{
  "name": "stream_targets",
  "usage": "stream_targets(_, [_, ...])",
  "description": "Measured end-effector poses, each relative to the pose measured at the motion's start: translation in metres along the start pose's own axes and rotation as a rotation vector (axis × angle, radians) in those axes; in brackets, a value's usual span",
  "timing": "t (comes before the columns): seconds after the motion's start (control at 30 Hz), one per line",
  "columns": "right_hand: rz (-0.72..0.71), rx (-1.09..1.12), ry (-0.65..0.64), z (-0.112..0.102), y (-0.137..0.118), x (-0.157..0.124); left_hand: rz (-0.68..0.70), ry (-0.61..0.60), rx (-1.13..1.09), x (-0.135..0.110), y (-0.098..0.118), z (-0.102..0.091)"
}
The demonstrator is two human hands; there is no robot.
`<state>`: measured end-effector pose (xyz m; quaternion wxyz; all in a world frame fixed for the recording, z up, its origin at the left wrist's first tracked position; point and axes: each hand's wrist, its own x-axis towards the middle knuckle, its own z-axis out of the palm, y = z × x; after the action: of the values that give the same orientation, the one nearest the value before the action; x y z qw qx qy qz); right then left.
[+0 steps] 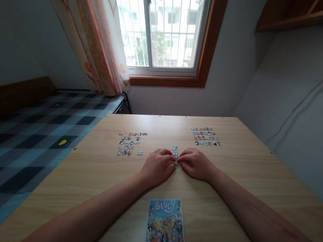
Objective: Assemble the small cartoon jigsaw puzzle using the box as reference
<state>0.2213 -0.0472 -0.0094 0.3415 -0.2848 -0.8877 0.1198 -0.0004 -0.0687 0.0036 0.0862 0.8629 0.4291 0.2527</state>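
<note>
Our left hand (pixel 157 167) and right hand (pixel 196 163) pinch the small strip of colourful cardboard puzzle pieces (pixel 175 153) between meeting fingers (pixel 167 155) on the pale wooden surface (pixel 227 207); we should press gently and keep the tabs aligned.

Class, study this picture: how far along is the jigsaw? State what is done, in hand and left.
Done: only a short strip is joined. In hand: the left hand and right hand pinch that strip. Left: the left pile and right pile lie loose, so most of the card picture is unbuilt.
</note>
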Motion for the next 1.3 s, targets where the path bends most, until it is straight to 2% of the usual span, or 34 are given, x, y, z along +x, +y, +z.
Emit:
stream_targets(0.37, [0.01,0.015,0.005,-0.001,0.0004,0.0001,0.071,-0.033,0.091,0.002,0.0057,-0.0031])
stream_targets(0.6, [0.005,0.016,0.016,0.0008,0.0039,-0.0005,0.152,-0.073,0.07,0.0024,0.0056,-0.0019])
stream_targets(1.0, [0.011,0.027,0.017,0.0003,0.0026,0.0,0.134,-0.074,0.127,0.0031,0.0079,-0.0029])
stream_targets(1.3, [0.026,0.026,0.005,0.0002,0.0037,-0.001,0.193,-0.109,0.115,0.0021,0.0054,-0.0048])
